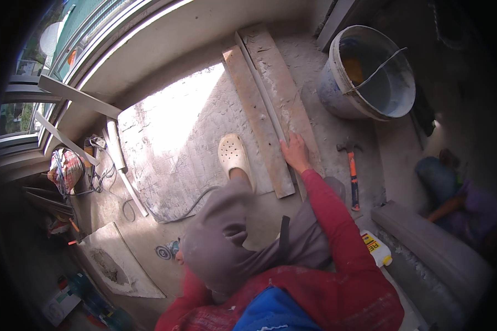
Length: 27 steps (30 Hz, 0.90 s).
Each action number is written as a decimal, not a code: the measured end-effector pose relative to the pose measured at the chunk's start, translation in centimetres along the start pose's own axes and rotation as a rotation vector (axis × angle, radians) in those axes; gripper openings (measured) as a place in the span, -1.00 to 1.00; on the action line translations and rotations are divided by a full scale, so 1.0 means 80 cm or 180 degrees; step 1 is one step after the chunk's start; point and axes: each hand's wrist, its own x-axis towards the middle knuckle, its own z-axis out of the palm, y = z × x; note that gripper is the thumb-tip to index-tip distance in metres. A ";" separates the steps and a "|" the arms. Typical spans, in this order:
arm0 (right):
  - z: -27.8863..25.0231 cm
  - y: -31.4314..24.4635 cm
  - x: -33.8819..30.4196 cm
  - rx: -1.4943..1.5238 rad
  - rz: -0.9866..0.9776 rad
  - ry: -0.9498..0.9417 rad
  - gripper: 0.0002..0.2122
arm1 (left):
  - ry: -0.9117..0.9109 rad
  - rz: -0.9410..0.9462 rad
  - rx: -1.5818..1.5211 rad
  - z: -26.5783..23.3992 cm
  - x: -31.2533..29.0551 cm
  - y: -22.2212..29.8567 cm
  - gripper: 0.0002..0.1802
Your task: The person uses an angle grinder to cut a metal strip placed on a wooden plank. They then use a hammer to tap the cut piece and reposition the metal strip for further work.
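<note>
My right hand [296,153] lies on a long narrow grey strip [265,102] set between two dusty wooden planks, its fingers stretched forward along it. The left plank [258,124] is narrower than the right plank [276,69]. Low on the left, beside my bent knee, a blue angle grinder [165,252] with a round disc is near the floor. My left hand [180,257] is against its body, mostly hidden behind the knee; the little that shows appears closed around the tool. A cream clog [233,154] covers my foot, which rests on a large pale board [176,140].
A water-filled bucket [337,83] stands far right. A hammer [353,179] with an orange and black handle lies right of my arm, a white and yellow bottle [376,249] nearer. Another person [458,198] is at the right edge. Cables [102,176] and a stained slab [121,259] lie left.
</note>
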 end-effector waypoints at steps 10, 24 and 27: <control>0.079 -0.032 0.086 -0.0462 -0.0094 0.0077 -0.81 | -0.1758 0.3446 -0.1166 0.017 -0.188 0.345 -0.11; -0.070 -0.056 -0.032 -0.0128 -0.1529 0.0681 -0.88 | -0.6076 0.1960 -0.0763 0.115 -0.466 0.515 -0.34; -0.073 -0.071 -0.040 -0.0342 -0.1819 0.0665 -0.89 | -0.6077 0.1552 -0.1428 0.112 -0.453 0.495 -0.33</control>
